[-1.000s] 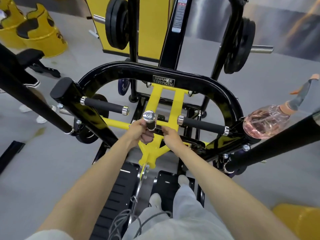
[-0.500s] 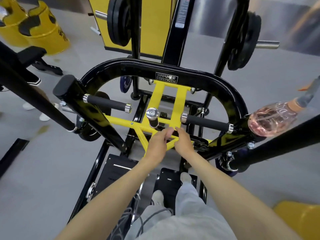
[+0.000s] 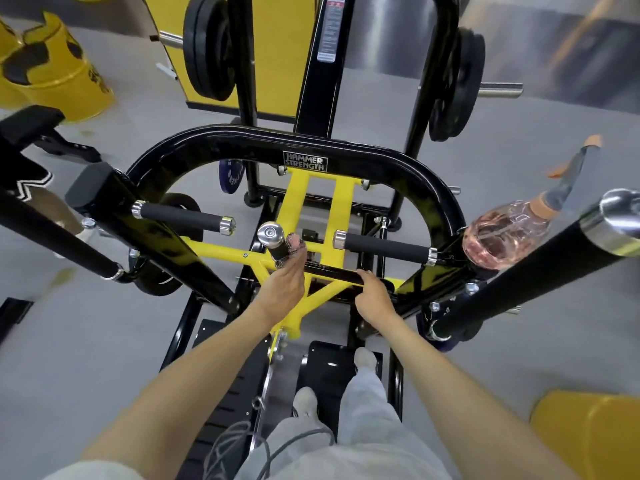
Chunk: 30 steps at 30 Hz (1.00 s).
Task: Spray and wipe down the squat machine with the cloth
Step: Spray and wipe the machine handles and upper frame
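Since half a second ago the left hand (image 3: 284, 289) has slid up to the short black chrome-capped post (image 3: 271, 234) of the black and yellow squat machine (image 3: 311, 142), fingers (image 3: 296, 265) pressed together, pinching the pink mesh cloth (image 3: 295, 242) against it. Right hand (image 3: 372, 296) has shifted rightward, fingers curled over the black crossbar (image 3: 332, 271). Clear pink spray bottle (image 3: 502, 233) lies on the frame's right shoulder.
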Tool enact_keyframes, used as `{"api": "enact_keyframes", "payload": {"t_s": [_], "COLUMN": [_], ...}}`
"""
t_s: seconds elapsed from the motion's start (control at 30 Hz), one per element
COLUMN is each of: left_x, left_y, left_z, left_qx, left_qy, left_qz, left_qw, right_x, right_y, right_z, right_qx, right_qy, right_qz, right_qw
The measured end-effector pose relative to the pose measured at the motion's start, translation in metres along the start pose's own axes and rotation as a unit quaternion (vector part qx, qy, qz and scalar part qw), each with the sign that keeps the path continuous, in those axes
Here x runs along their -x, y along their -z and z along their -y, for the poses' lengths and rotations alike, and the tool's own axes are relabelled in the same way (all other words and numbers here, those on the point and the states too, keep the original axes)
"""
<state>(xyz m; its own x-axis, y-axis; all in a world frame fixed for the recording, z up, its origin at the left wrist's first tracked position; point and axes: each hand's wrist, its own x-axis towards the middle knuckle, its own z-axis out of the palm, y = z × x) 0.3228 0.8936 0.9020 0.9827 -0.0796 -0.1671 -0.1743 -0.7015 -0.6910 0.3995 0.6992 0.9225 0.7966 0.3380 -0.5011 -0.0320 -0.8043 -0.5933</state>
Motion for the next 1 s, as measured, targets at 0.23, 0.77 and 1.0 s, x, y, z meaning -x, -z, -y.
{"api": "enact_keyframes", "payload": {"t_s": [0.23,0.77,1.0], "left_x": [-0.014,-0.087,-0.131], "left_y": [0.026,0.104,0.121], "left_z": [-0.040,-0.100,-0.115], "left_qx": [0.314,0.359,0.266], "left_qy": [0.119,-0.120,-0.181], "left_qz": [0.044,0.107,0.134], "left_qw": [0.941,0.919,0.937], "right_x": [-0.008,-0.005,0.001], "right_y": [0.008,0.032,0.032], "right_z": [-0.021,-0.052,-0.061], "right_qx": [0.032,-0.146,-0.116], "right_qy": [-0.041,-0.150,-0.102], "right_qz": [-0.031,-0.054,-0.069], "right_qw": [0.998,0.976,0.986]}}
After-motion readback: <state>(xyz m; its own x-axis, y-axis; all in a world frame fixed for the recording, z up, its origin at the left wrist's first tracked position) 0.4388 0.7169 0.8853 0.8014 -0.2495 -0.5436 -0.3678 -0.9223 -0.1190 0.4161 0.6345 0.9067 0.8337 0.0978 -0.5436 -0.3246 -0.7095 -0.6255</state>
